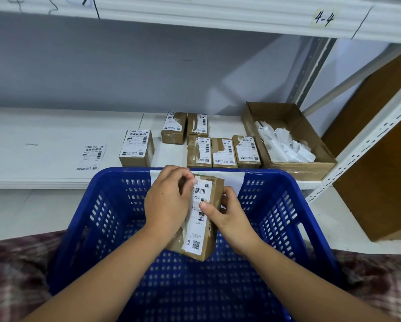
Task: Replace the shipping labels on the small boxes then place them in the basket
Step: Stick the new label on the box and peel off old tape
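Small box (210,251) held above basket (276,182), near its far rim: right hand (228,216) grips its right side, thumb pressing the label (197,225); left hand (167,201) pinches label's top corner; best worked slowly from there, box steadied.

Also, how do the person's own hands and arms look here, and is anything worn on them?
Nothing is worn. The left hand and the right hand have no gloves, and no ring, watch or bracelet shows. The left forearm and the right forearm are uncovered down to the picture's edge; no sleeve is visible.
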A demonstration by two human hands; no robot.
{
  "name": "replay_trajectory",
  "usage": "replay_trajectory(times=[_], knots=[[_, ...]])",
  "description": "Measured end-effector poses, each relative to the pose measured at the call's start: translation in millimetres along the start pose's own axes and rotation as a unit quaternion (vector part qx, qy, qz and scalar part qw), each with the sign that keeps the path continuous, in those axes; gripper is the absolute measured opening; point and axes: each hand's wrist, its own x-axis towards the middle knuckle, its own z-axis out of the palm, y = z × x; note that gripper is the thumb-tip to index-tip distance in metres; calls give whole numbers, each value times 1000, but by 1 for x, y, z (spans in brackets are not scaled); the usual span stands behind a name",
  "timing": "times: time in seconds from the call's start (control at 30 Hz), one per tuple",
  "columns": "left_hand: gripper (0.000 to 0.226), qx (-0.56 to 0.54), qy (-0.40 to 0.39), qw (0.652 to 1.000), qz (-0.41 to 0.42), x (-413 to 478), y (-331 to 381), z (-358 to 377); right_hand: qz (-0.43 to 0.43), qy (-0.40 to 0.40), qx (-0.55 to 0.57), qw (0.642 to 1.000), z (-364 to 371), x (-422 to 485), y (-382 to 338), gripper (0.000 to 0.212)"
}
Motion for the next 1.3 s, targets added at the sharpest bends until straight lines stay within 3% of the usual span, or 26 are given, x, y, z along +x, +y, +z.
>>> replay_trajectory(times=[0.3, 0.6, 0.87, 1.0, 1.13, 1.3], knots=[[7, 27, -64, 997, 29, 8, 0, -4, -3, -2, -1, 1000, 0, 1, 0, 70], [4, 70, -14, 990, 118, -1, -3, 4, 21, 7, 59, 998, 2, 3, 2, 63], [25, 10, -27, 996, 81, 1, -3, 4, 18, 19, 69, 997, 3, 5, 0, 70], [18, 13, -29, 997, 65, 0, -5, 5, 19, 26, 61, 998, 7, 3, 1, 71], [10, 0, 0, 999, 50, -2, -1, 5, 7, 19, 58, 998, 7, 3, -1, 53], [7, -14, 27, 1000, 5, 0, 0, 3, 10, 4, 35, 999, 7, 0, -4, 60]])
